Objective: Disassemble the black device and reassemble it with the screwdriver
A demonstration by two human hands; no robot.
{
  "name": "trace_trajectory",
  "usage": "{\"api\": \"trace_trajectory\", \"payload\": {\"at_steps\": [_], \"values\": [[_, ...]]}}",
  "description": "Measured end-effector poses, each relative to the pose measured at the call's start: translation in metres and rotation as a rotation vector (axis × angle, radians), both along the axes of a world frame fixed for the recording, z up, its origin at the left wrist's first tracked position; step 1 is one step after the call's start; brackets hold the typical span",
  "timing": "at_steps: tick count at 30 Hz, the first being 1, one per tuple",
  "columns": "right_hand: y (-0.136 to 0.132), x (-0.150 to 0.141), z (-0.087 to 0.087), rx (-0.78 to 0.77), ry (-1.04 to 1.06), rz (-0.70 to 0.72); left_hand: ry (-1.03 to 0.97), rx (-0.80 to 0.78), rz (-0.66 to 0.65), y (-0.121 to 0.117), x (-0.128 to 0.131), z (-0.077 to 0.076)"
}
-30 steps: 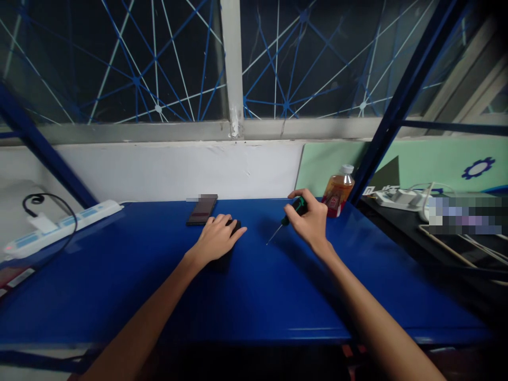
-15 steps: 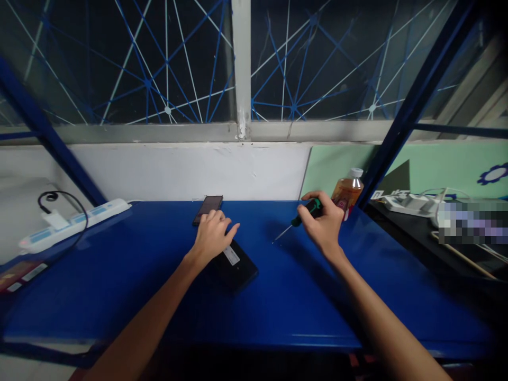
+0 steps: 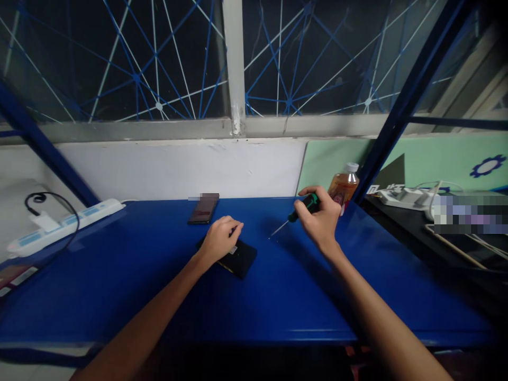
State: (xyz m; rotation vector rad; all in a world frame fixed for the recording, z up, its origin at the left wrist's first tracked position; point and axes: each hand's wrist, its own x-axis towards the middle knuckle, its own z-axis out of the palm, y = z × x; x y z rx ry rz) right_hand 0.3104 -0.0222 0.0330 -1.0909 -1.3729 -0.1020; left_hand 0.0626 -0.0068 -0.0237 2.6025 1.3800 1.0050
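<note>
My right hand [image 3: 319,217] is wrapped around the green and black handle of a screwdriver [image 3: 304,208]. The shaft slants down to the left, its tip close to the blue tabletop; I cannot tell whether it touches. My left hand [image 3: 222,235] is over a flat black rectangular device [image 3: 240,260] with a pale label, mostly covered by the fingers. A thin yellow line shows along the device's near edge. Thumb and fingers are closed together above it; whatever they pinch is hidden. A dark phone [image 3: 203,208] lies behind the left hand.
A drink bottle [image 3: 345,185] with a white cap stands behind my right hand. On the left lie a white power strip [image 3: 91,214] with a plugged-in black cable and a dark red box [image 3: 16,278]. Blue frame posts [image 3: 391,127] flank the table [image 3: 293,301]. More cables lie at right.
My left thumb has drawn in against the fingers. The black device now looks turned or tilted, with more of its label covered. The right hand still holds the screwdriver in much the same pose.
</note>
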Motion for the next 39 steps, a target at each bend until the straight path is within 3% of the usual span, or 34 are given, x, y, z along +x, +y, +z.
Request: {"api": "trace_trajectory", "payload": {"at_steps": [2,4,8,10,12,17,22,39], "values": [[0.0,0.0,0.0,-0.002,0.007,0.003,-0.037,-0.024,-0.097,0.001,0.0,0.0],[0.0,0.0,-0.001,-0.004,0.009,0.007,-0.014,-0.037,-0.108,0.002,0.001,-0.002],[0.002,-0.003,-0.003,-0.012,0.007,0.007,0.027,0.039,0.185,0.004,0.006,-0.009],[0.003,-0.004,-0.005,-0.04,0.022,0.015,0.007,0.062,0.247,0.005,0.006,-0.009],[0.005,-0.004,-0.007,-0.093,0.053,0.039,-0.046,0.072,0.189,0.004,0.006,-0.007],[0.007,-0.004,-0.009,-0.2,0.128,0.146,-0.191,0.011,-0.101,-0.004,0.01,0.0],[0.005,-0.006,-0.008,-0.246,0.146,0.218,-0.19,-0.123,-0.215,-0.006,0.014,-0.002],[0.0,-0.015,-0.006,-0.257,0.066,0.206,-0.165,-0.079,-0.214,-0.005,0.016,-0.004]]}}
